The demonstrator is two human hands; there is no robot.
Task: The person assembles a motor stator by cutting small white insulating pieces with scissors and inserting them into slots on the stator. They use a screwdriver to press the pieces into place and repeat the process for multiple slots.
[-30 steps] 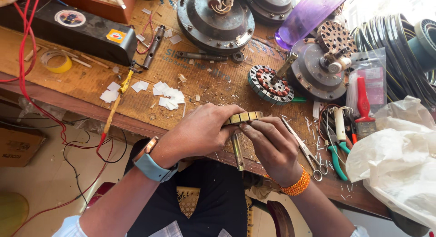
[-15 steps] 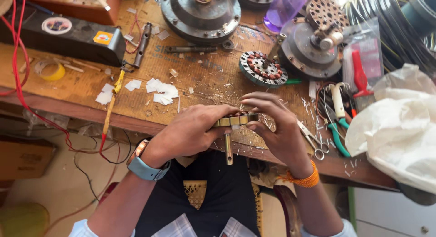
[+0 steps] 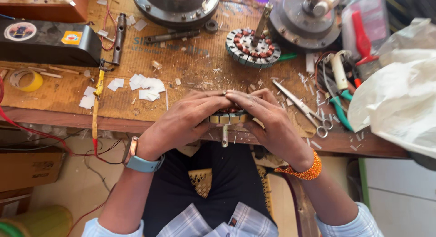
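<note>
Hands (image 3: 227,121) clasp stator (image 3: 228,117) (both closed).

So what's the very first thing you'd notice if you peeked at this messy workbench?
Right in the middle, at the bench's front edge, the left hand and right hand both wrap around a round wound motor core with a shaft poking down. Behind them on the bench lies a second wound core with reddish coils, its shaft tilted. Small white paper scraps are scattered to the left, and scissors lie to the right.

Scissors (image 3: 303,108) right of hands, stator (image 3: 252,47) behind
</note>
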